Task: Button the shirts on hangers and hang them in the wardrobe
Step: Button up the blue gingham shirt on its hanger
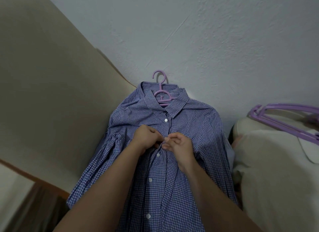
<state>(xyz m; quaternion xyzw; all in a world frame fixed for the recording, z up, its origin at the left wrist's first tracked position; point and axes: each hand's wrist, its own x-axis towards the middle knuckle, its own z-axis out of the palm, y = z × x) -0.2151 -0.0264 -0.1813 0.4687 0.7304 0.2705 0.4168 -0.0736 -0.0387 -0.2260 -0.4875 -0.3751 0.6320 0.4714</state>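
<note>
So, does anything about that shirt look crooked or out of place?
Yes. The checked shirt sits crooked on its purple hanger: the shoulder on the picture's left is bunched and creased, the other lies smooth. Nothing looks torn or stained.

The shirt [186, 128] sits on its hanger [161, 92], with the left hand [145, 138] and right hand [180, 145] pinching its front mid-way. To its right, spare hangers [284, 118] lie atop a garment [276, 171].
</note>
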